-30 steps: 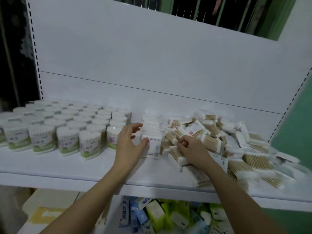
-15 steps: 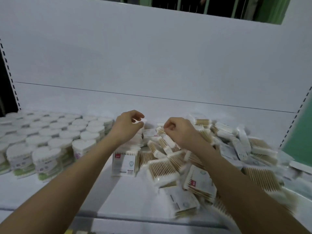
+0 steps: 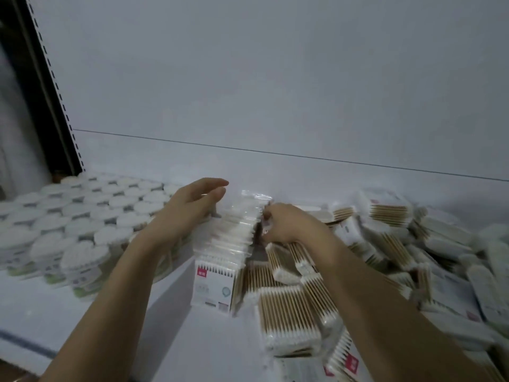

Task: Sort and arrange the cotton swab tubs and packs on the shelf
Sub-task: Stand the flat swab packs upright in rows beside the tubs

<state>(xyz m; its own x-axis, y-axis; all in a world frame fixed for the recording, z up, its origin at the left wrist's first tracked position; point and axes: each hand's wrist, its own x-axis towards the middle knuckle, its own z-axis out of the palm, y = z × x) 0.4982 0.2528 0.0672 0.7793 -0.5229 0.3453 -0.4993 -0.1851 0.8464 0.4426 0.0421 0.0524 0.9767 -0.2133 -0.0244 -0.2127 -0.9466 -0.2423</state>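
Your left hand (image 3: 190, 208) rests with straight, relaxed fingers against the left side of the upright row of clear-wrapped cotton swab packs (image 3: 230, 244) on the white shelf (image 3: 41, 307). Your right hand (image 3: 286, 224) pinches a pack at the row's right edge. Round white-lidded swab tubs (image 3: 82, 216) stand grouped left; loose wooden-stick packs (image 3: 385, 244) lie heaped right.

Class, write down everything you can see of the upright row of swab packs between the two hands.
The row of packs stands on edge on the white shelf, running front to back. The packs are flat, clear-wrapped, white swab tips uppermost; the front one shows a white label with a red tag. The left hand rests against its far left side, fingers straight. The right hand pinches a pack at its right. Loose packs lean against it.
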